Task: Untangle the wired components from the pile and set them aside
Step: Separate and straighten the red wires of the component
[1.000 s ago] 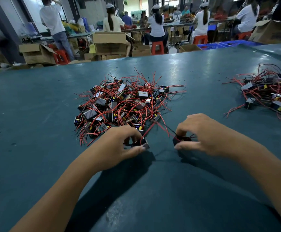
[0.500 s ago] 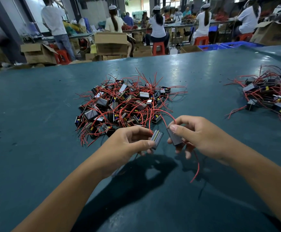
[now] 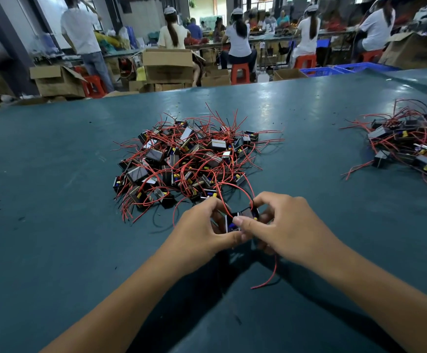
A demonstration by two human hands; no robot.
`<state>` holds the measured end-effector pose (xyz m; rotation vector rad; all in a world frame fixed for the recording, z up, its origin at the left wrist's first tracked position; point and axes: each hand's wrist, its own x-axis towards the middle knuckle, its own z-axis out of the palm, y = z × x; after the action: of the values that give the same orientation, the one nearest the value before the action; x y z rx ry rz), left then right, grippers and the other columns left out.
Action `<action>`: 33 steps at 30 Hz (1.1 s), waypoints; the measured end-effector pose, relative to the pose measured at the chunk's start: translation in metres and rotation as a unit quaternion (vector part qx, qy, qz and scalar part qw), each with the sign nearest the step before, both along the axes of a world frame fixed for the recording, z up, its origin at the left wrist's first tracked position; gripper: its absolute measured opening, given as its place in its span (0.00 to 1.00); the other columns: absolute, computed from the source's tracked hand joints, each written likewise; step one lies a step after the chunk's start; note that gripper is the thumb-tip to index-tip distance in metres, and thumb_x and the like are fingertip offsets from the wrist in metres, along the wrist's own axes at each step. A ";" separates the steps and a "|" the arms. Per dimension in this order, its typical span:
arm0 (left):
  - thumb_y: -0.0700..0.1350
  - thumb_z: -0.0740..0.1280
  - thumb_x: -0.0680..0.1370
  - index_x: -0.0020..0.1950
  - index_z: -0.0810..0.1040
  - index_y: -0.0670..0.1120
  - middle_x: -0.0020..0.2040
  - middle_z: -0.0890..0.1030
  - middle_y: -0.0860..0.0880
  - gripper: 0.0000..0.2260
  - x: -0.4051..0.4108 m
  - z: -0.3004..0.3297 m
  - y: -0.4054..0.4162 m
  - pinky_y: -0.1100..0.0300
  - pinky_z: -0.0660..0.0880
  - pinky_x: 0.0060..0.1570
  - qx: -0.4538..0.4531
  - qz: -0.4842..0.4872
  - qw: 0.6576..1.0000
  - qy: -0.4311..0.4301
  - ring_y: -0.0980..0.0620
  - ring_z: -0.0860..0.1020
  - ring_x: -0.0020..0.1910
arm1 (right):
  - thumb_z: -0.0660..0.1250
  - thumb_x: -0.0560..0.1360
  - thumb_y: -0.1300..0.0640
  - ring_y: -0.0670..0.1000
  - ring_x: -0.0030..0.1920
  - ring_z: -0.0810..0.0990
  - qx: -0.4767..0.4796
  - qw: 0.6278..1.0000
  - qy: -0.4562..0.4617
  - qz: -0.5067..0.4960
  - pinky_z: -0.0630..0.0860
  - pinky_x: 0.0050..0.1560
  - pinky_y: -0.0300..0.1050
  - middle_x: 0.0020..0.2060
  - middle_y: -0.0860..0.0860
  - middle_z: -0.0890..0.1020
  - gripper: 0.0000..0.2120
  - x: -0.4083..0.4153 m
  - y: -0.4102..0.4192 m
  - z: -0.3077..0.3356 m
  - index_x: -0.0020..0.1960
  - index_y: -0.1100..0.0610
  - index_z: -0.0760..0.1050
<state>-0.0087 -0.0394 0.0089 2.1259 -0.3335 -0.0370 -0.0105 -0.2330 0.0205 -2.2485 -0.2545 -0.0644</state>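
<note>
A tangled pile (image 3: 187, 161) of small black box components with red wires lies in the middle of the teal table (image 3: 54, 200). Just in front of it my left hand (image 3: 202, 230) and my right hand (image 3: 283, 225) meet, both pinching small black wired components (image 3: 243, 217) pressed together between them. Red wires loop up from the held parts toward the pile, and one red wire (image 3: 271, 276) hangs down below my right hand. How many parts sit between my fingers is partly hidden.
A second, smaller heap of wired components (image 3: 411, 146) lies at the right edge of the table. Beyond the table's far edge stand cardboard boxes (image 3: 167, 64), red stools and several seated people at benches.
My hands have come together: the two components, held apart half a second ago, now touch between my fingers. One second ago both hands were low at the pile's front edge.
</note>
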 end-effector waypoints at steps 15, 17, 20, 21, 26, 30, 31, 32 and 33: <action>0.51 0.71 0.77 0.58 0.77 0.53 0.46 0.82 0.53 0.11 0.004 0.001 0.002 0.45 0.80 0.49 -0.039 -0.022 0.997 -0.057 0.49 0.82 0.45 | 0.76 0.69 0.57 0.52 0.24 0.80 0.091 0.989 0.053 -0.105 0.74 0.24 0.42 0.28 0.50 0.84 0.08 0.045 -0.071 0.035 0.44 0.57 0.79; 0.50 0.70 0.78 0.57 0.78 0.53 0.46 0.82 0.54 0.08 0.009 -0.003 0.006 0.50 0.80 0.48 -0.011 -0.011 0.997 -0.077 0.53 0.81 0.44 | 0.76 0.68 0.53 0.52 0.26 0.83 -0.009 0.989 0.013 -0.150 0.77 0.28 0.45 0.27 0.51 0.84 0.08 0.061 -0.095 0.042 0.43 0.54 0.78; 0.49 0.70 0.79 0.55 0.79 0.53 0.44 0.81 0.57 0.06 0.012 -0.003 0.010 0.65 0.76 0.44 0.049 -0.004 0.990 -0.133 0.59 0.79 0.44 | 0.74 0.69 0.49 0.56 0.36 0.83 -0.190 0.954 -0.051 -0.227 0.74 0.35 0.45 0.34 0.57 0.84 0.12 0.090 -0.148 0.059 0.45 0.56 0.79; 0.48 0.70 0.79 0.55 0.79 0.53 0.44 0.80 0.58 0.06 0.013 -0.002 0.012 0.66 0.75 0.44 0.066 -0.003 0.986 -0.150 0.60 0.78 0.45 | 0.73 0.70 0.47 0.59 0.43 0.82 -0.222 0.936 -0.051 -0.270 0.74 0.40 0.47 0.42 0.61 0.84 0.17 0.100 -0.167 0.069 0.50 0.59 0.78; 0.44 0.70 0.79 0.53 0.78 0.52 0.45 0.78 0.61 0.06 0.022 0.005 0.027 0.75 0.72 0.42 0.104 0.044 0.969 -0.218 0.65 0.77 0.47 | 0.66 0.75 0.34 0.66 0.68 0.71 -0.282 0.904 0.009 -0.322 0.70 0.65 0.59 0.69 0.66 0.70 0.42 0.119 -0.173 0.093 0.74 0.64 0.59; 0.43 0.69 0.79 0.50 0.80 0.49 0.41 0.79 0.58 0.02 0.030 0.003 0.039 0.74 0.69 0.36 0.099 0.120 0.960 -0.231 0.63 0.77 0.41 | 0.67 0.77 0.41 0.57 0.62 0.76 -0.256 0.963 -0.048 -0.064 0.71 0.61 0.48 0.64 0.58 0.78 0.27 0.108 -0.067 0.072 0.67 0.59 0.72; 0.43 0.69 0.80 0.49 0.80 0.48 0.40 0.79 0.58 0.01 0.032 0.003 0.041 0.74 0.68 0.35 0.104 0.132 0.959 -0.230 0.62 0.76 0.40 | 0.67 0.78 0.43 0.55 0.58 0.77 -0.255 0.966 -0.041 -0.017 0.71 0.58 0.46 0.61 0.56 0.80 0.23 0.105 -0.043 0.064 0.64 0.58 0.75; 0.43 0.69 0.80 0.49 0.80 0.48 0.40 0.79 0.57 0.01 0.033 0.002 0.043 0.74 0.68 0.35 0.106 0.138 0.958 -0.228 0.62 0.76 0.39 | 0.67 0.78 0.45 0.53 0.55 0.77 -0.258 0.965 -0.037 0.016 0.72 0.55 0.44 0.58 0.55 0.81 0.19 0.104 -0.023 0.056 0.61 0.58 0.76; 0.43 0.69 0.80 0.49 0.80 0.47 0.40 0.79 0.57 0.01 0.034 0.002 0.045 0.74 0.68 0.35 0.109 0.140 0.958 -0.227 0.62 0.76 0.39 | 0.68 0.78 0.47 0.52 0.53 0.77 -0.260 0.964 -0.035 0.033 0.73 0.54 0.44 0.56 0.55 0.81 0.16 0.104 -0.006 0.050 0.59 0.58 0.76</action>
<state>0.0250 0.0055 0.0111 2.3698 -0.2998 0.6139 0.0932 -0.2390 0.0702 -2.7610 -0.4239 -0.0457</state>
